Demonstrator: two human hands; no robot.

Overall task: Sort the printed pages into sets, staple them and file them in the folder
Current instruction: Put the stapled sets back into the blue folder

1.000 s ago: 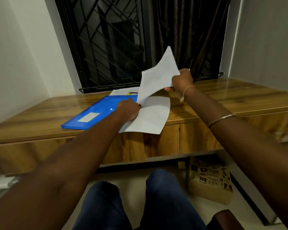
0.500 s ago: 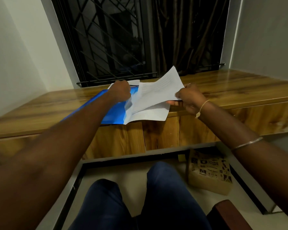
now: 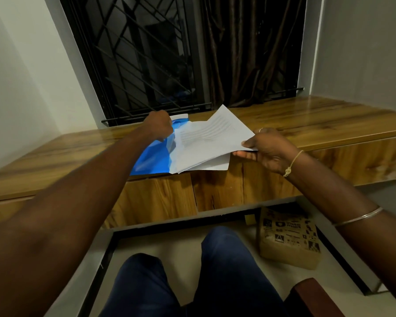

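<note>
White printed pages (image 3: 206, 143) pinched at their right corner in the right grip (image 3: 270, 149), thumb on top, left ends lying over the blue folder (image 3: 150, 160). Fingers of the left grip (image 3: 159, 125) curled on the folder's far cover edge, folder resting on the wooden surface (image 3: 306, 120).

A desk (image 3: 318, 115) of varnished wood, glossy and strongly grained, catches the light towards its back right corner. At its front edge lies a folder (image 3: 151, 159) of smooth, shiny blue plastic. Printed pages (image 3: 206, 143) of thin matt white paper overlap it. Behind the back edge stand a window grille (image 3: 135, 65) of matt black metal and a curtain (image 3: 249, 53) of dark brown cloth with a faint sheen. A thin polished metal bangle (image 3: 357, 217) and a knotted pale thread (image 3: 293, 162) circle the right arm. Below the desk sits a matt brown paper parcel (image 3: 288, 239). The trousers (image 3: 226, 271) are dark blue denim.
</note>
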